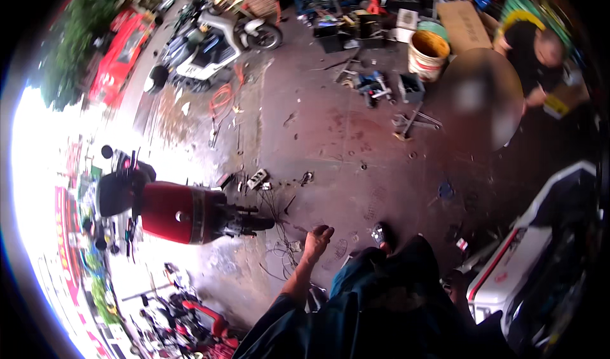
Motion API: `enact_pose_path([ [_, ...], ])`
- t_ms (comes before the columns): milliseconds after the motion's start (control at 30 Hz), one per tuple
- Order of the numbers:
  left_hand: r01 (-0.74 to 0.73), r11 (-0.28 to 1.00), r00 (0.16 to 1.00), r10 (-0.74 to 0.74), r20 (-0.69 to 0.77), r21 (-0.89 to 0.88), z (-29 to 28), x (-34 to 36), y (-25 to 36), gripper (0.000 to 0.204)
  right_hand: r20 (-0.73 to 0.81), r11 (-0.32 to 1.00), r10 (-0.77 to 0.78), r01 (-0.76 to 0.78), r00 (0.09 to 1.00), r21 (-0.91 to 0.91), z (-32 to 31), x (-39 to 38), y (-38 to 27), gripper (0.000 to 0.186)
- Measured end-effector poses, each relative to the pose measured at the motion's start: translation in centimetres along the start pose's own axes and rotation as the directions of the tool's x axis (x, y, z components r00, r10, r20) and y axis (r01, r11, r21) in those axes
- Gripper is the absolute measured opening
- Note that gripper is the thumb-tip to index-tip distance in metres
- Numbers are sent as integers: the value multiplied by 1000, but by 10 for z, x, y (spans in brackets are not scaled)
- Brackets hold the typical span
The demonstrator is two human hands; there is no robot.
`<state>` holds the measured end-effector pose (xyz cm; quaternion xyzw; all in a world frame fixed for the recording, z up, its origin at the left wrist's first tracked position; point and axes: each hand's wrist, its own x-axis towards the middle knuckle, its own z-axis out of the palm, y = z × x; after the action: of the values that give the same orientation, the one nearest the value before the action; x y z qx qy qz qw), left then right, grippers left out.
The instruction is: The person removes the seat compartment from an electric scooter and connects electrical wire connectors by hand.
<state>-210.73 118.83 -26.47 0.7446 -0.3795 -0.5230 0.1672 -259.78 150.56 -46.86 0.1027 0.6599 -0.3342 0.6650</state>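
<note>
My left hand [318, 241] hangs over the floor at the lower middle, its fingers curled in. Whatever they hold, if anything, is too small to make out. Thin dark cables [272, 200] lie on the floor to its left, along with a light-coloured power strip [257, 179]. A red scooter [173, 211] stands farther left, its rear wheel pointing toward the hand. My right hand cannot be made out in the shade by my dark clothing. Nearest that side is a white motorbike case [508, 273] with a red stripe.
Wrenches and a hammer [412, 127] lie ahead on the floor. Behind them stand a stained white bucket [427, 55], a cardboard box [464, 27] and tool bins. Another person [534, 54] is at the far right, next to a blurred patch. A white motorbike [210, 47] stands far left.
</note>
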Motion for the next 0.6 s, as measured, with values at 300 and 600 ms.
enact_pose_path([
  [300,-69,997,980,59,-192,-46,-190,178,75,51,-123,791,-93,-2,988,-612,360,95,-264,16],
  [600,31,634,686,-576,-445,-773,-366,317,82,34,346,284,-651,639,676,-714,903,303,-591,10],
])
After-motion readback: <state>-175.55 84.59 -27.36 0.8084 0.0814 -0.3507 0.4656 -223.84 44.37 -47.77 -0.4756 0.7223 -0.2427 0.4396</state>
